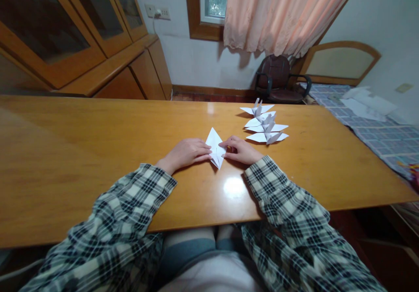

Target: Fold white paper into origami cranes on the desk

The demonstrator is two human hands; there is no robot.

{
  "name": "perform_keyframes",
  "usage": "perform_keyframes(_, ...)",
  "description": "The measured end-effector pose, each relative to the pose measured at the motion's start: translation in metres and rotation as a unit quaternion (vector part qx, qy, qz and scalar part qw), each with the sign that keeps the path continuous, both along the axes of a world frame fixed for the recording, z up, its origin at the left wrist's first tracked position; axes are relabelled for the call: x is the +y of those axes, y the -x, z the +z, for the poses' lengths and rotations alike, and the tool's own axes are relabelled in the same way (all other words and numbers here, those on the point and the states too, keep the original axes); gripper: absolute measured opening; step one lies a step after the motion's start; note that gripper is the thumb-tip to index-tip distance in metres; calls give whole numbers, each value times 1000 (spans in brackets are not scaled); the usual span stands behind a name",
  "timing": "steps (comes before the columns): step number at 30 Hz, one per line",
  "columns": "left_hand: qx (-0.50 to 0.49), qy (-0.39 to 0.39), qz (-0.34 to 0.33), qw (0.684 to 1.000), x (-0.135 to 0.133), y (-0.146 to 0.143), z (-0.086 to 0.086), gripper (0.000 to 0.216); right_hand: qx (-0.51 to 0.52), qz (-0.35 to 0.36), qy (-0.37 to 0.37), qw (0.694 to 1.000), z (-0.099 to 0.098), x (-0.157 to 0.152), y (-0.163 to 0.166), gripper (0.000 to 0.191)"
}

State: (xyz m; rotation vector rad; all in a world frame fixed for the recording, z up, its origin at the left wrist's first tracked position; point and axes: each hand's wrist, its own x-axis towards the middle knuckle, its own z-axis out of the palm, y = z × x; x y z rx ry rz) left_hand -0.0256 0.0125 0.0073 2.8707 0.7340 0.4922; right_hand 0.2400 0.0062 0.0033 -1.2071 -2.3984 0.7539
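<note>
1. Paper folded into a white diamond [216,148] lies on the surface [98,152] before you, one point aimed away and the other toward you. Creases show across its nearer half; it seems to lie nearly flat, so the wood can back it up.

2. Your left hand [191,150] comes in from the paper's left. Its fingers lie close together, tips touching the left edge, probably to stop it sliding. Whether the thumb pinches underneath or simply presses, you cannot tell from this view.

3. Your right hand [240,149] faces it from the paper's right. The forefinger and thumb are spread, a gap between them, both tips meeting the right edge, likely to steady it at two spots. Again, you cannot tell pressing from pinching.

4. With one hand on each side of the paper, you leave its far and near points uncovered, which should keep the creases in your sight.

5. Paper birds [269,127] stand in a line beyond the paper and to its right, near your right hand but apart from it. That spot likely spares them knocks, and their outspread wings probably help them balance.
</note>
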Motion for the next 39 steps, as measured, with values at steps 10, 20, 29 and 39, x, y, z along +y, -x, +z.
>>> perform_keyframes(10, -25, 93, -5, 995, 0, -1, 4, 48, -3, 4, -6, 1000, 2, -3, 1, 30)
perform_keyframes(20, -61, 171, 95, 979, -6, -7, 0, 55, 26, -11, 2, 1000, 2, -1, 1, 29)
perform_keyframes(29, -21, 126, 44, 991, -7, -7, 4, 48, 5, 21, 17, 1000, 7, -2, -2, 11)
perform_keyframes(39, 38, 58, 32, 997, -13, -10, 7, 48, 0, 51, 54, 997, 13, -2, -10, 24)
